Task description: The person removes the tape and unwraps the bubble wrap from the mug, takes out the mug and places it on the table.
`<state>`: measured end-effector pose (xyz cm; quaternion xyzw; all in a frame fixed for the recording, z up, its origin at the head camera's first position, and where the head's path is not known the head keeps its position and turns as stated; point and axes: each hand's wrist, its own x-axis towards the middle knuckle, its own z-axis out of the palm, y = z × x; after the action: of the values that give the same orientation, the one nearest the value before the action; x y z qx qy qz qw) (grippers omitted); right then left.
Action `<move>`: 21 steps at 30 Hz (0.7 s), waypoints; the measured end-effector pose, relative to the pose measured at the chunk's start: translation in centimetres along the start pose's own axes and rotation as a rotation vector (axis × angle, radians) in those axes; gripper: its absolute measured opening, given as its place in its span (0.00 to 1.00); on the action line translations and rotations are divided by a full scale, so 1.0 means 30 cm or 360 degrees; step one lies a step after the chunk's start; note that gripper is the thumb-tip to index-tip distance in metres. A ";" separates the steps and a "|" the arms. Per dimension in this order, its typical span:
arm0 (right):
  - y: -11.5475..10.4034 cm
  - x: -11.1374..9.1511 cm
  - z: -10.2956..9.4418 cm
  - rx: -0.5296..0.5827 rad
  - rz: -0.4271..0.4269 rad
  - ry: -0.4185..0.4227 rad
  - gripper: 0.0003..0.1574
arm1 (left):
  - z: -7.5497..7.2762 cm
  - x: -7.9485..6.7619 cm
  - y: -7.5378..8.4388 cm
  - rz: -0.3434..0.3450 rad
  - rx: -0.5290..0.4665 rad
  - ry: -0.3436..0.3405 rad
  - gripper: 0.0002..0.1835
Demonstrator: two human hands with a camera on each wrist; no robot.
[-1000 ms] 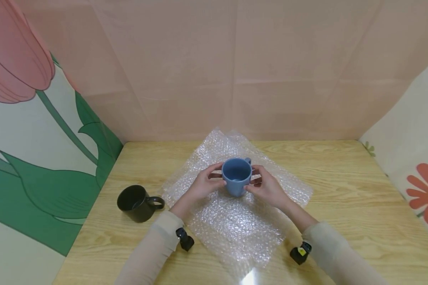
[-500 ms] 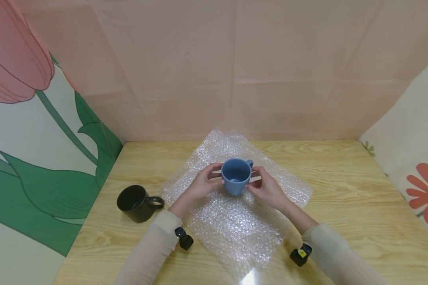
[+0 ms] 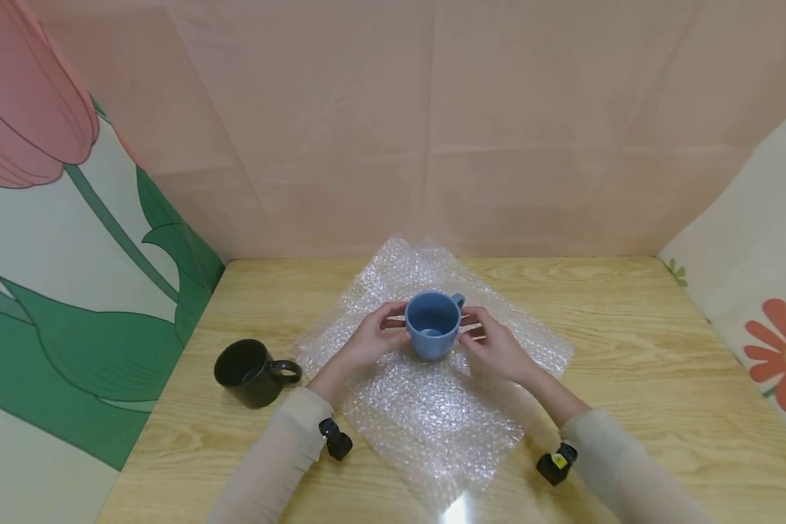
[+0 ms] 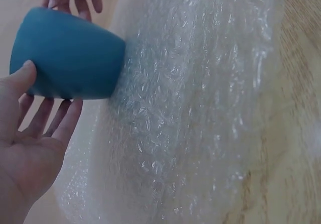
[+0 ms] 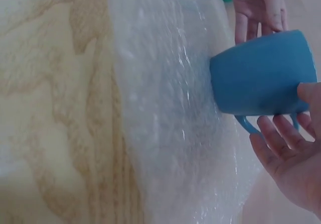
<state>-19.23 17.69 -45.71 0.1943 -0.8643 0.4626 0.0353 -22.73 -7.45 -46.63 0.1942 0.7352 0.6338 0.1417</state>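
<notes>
A blue mug [image 3: 434,329] stands upright on the bubble wrap [image 3: 426,400], its opening up and its handle pointing to the back right. From the left side, my left hand [image 3: 370,338] holds it with the thumb on the near wall and the fingers round the side. On the other side is my right hand [image 3: 494,348], its thumb tip at the near wall and its fingers beside the handle. The right wrist view shows the right fingertips [image 5: 265,123] right at the mug's side, by the handle.
Left of the bubble wrap, a black mug [image 3: 249,372] stands on the wooden table [image 3: 629,349], its handle towards the wrap's edge. A pink cloth [image 3: 340,145] hangs behind the table, and flower-printed panels flank it.
The blue mug has turned a little, bringing its handle further out to the right. My right hand has shifted slightly to the right; the black mug and bubble wrap stay put.
</notes>
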 end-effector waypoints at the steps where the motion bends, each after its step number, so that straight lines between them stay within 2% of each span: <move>1: 0.002 0.003 -0.004 -0.0004 -0.0008 -0.0001 0.23 | 0.001 -0.001 0.000 -0.0014 0.0006 0.0007 0.31; 4: 0.009 0.015 -0.019 -0.0033 -0.0002 0.0041 0.20 | 0.006 -0.006 0.004 -0.0054 0.0011 0.0027 0.32; 8: 0.021 0.037 -0.041 -0.0057 0.0074 0.0127 0.19 | 0.017 -0.015 0.012 -0.0110 0.0056 0.0065 0.35; 12: 0.038 0.056 -0.055 -0.0042 0.0077 0.0163 0.20 | 0.026 -0.024 0.018 -0.0104 0.0093 0.0090 0.38; 14: 0.047 0.063 -0.060 -0.0031 0.0053 0.0165 0.20 | 0.029 -0.030 0.021 -0.0097 0.0077 0.0093 0.39; 16: 0.051 0.068 -0.063 -0.0016 0.0049 0.0147 0.21 | 0.032 -0.043 0.048 -0.0100 0.0060 0.0080 0.40; 21: 0.049 0.086 -0.068 0.0020 0.0121 0.0063 0.24 | 0.053 -0.048 0.044 -0.0118 0.0111 0.0126 0.43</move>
<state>-22.40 19.30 -45.09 0.1525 -0.8673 0.4727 0.0336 -20.59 -6.57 -45.61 0.1465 0.7686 0.6093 0.1290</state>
